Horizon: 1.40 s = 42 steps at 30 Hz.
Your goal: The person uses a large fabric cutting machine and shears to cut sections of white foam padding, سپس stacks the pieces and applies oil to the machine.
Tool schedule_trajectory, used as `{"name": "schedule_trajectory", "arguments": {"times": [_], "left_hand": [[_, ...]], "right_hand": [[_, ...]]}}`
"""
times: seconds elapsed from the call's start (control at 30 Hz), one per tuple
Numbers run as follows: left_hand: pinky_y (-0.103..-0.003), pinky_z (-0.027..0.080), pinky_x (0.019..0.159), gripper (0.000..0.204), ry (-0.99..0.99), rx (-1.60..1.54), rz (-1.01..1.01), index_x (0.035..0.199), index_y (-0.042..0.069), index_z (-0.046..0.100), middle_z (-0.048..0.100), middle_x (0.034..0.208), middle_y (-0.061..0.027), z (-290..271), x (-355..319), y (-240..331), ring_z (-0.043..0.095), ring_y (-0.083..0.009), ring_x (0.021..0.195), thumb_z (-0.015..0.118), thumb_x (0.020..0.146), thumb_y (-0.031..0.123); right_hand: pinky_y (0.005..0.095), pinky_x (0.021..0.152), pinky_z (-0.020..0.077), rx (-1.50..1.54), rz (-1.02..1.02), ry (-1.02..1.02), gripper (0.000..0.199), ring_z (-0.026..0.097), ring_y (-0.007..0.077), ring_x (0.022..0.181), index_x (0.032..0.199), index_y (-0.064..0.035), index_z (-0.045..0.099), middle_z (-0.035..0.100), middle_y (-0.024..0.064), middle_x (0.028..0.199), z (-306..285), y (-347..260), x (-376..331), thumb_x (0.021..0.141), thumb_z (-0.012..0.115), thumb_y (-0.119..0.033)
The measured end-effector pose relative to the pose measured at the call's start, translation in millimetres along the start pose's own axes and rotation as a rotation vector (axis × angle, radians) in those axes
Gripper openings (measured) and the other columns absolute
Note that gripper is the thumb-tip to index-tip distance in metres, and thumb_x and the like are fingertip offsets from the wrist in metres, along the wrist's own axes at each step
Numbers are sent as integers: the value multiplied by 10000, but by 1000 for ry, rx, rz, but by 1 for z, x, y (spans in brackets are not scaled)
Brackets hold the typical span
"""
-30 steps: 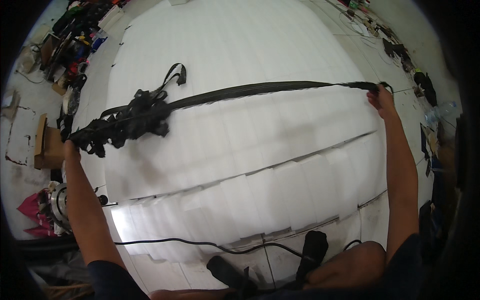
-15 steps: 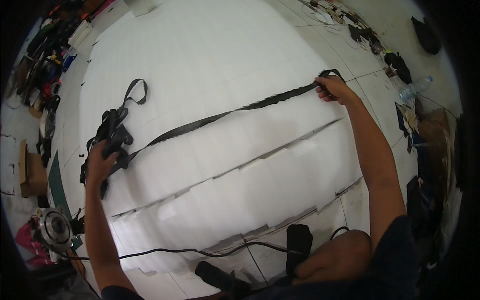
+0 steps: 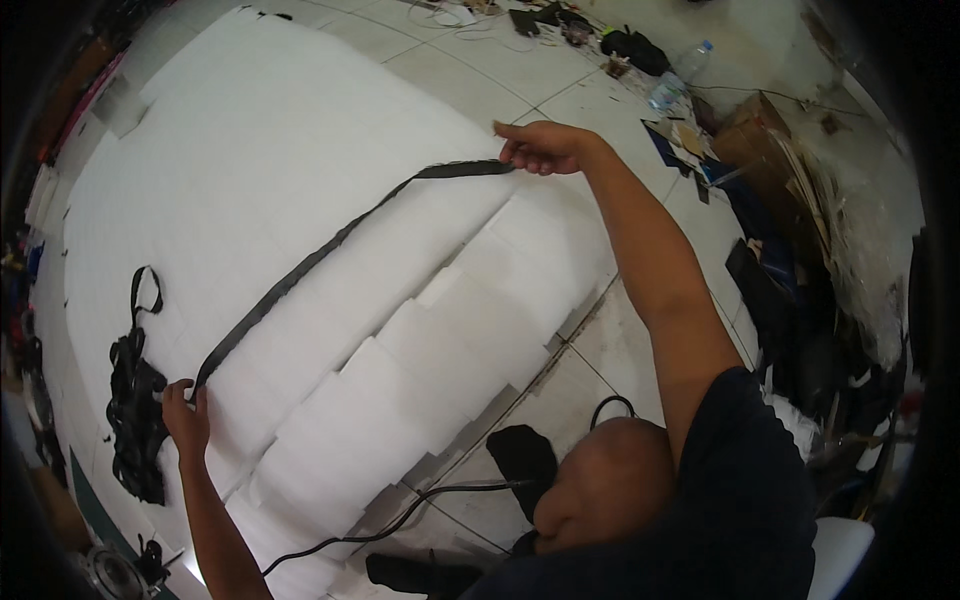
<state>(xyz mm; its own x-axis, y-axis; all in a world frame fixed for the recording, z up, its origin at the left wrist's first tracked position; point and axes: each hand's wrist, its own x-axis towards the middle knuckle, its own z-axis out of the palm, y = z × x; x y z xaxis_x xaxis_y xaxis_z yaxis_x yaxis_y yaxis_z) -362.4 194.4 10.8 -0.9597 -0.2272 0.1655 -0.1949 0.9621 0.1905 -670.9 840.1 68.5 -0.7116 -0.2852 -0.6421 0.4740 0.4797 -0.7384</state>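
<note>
A long black fabric strip (image 3: pixel 290 285) with a frayed edge runs diagonally across a stack of white foam sheets (image 3: pixel 270 130). At its near left end, my left hand (image 3: pixel 187 425) has the strip between thumb and finger. My right hand (image 3: pixel 545 148) is at the far right end, its fingers curled on the strip and its thumb sticking out apart from them. Part of that end is hidden under the fingers. Just left of my left hand lies a tangled pile of the same black strip (image 3: pixel 135 420), with one loop standing out at its top.
A black cable (image 3: pixel 400 520) crosses the tiled floor by my dark-socked feet and bent knee. To the right lie a plastic bottle (image 3: pixel 680 75), a cardboard box (image 3: pixel 755 135), clear plastic wrap (image 3: pixel 865 250) and dark scraps. A round metal machine part (image 3: pixel 112 572) is at lower left.
My view has turned to the right. My left hand has left the tangled pile and now has the strip's near end. My right thumb has lifted away from the fingers.
</note>
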Motion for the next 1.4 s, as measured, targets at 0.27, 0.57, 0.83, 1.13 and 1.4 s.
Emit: {"name": "schedule_trajectory", "arguments": {"times": [0.27, 0.57, 0.83, 1.13, 1.4], "left_hand": [[-441, 371, 1049, 380, 200, -233, 77, 1225, -9, 546, 532, 1231, -200, -9, -24, 79, 496, -366, 1197, 636, 862, 60], [-412, 390, 1022, 223, 157, -452, 54, 1078, -6, 588, 538, 1166, -163, -3, -54, 155, 506, -320, 1174, 618, 860, 25], [-396, 422, 989, 180, 183, -445, -42, 1043, -9, 605, 539, 1154, -160, -5, -65, 154, 525, -305, 1142, 615, 869, 34], [-391, 423, 986, 161, 199, -427, -37, 1033, -3, 615, 539, 1147, -157, 4, -67, 148, 534, -299, 1128, 604, 877, 33], [-395, 419, 989, 159, 208, -447, -43, 1029, -1, 617, 550, 1136, -155, 7, -65, 148, 536, -299, 1126, 609, 875, 36]], "right_hand": [[469, 1079, 351, -350, 126, 282, 1051, 354, 325, 1374, 1487, -58, 325, 339, 204, 1513, -46, 136, -62, 720, 746, -641], [369, 1038, 424, 103, 275, 15, 859, 553, 296, 1210, 1356, -7, 503, 563, 180, 1332, -46, 162, -35, 733, 775, -531], [393, 1008, 469, 101, 349, -33, 859, 578, 295, 1184, 1384, -6, 459, 563, 179, 1331, -49, 157, -31, 763, 762, -515], [390, 970, 503, 96, 323, -120, 833, 609, 292, 1137, 1360, 19, 467, 586, 188, 1295, -45, 149, -35, 760, 773, -471], [404, 872, 550, 117, 251, -53, 726, 666, 288, 992, 1300, 35, 511, 636, 196, 1183, -65, 167, -49, 782, 741, -419]]}}
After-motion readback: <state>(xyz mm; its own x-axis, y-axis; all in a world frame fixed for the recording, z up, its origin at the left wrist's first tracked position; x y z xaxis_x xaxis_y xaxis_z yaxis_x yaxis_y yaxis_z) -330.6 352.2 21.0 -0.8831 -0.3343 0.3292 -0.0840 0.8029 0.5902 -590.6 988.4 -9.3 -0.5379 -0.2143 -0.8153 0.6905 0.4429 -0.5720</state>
